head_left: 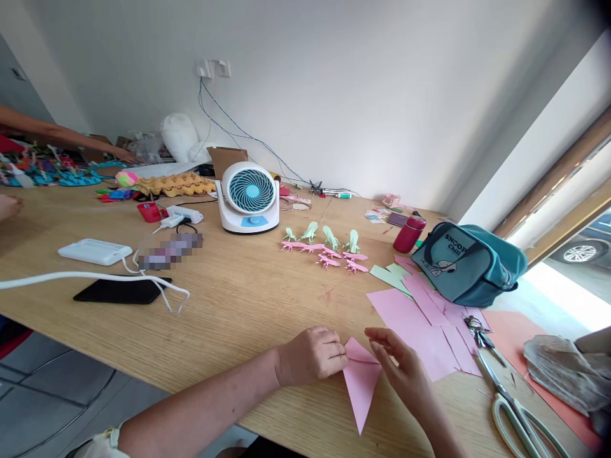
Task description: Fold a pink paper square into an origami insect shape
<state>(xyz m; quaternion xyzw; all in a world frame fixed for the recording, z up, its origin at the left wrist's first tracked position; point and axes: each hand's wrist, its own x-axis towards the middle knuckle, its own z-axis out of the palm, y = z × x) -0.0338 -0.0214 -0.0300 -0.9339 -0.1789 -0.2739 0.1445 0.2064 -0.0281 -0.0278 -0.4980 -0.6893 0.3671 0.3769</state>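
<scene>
Wood-topped table [229, 324], cut off at left; teal bag [458, 264] reading "SNOOP" and "Chill"; scissors [510, 399], handles cropped below. Left hand [312, 355] pinches the left edge of the folded pink paper [361, 385], fingertips partly hidden; right hand [403, 366], loosely open, at its right corner, contact unclear. The paper sits between them.

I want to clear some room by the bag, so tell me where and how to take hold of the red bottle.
Wrap a hand round the body of the red bottle, below its cap, coming from its left. It looks upright, and its rounded side gives fingers an easy wrap, while the teal bag probably crowds the right.
</scene>
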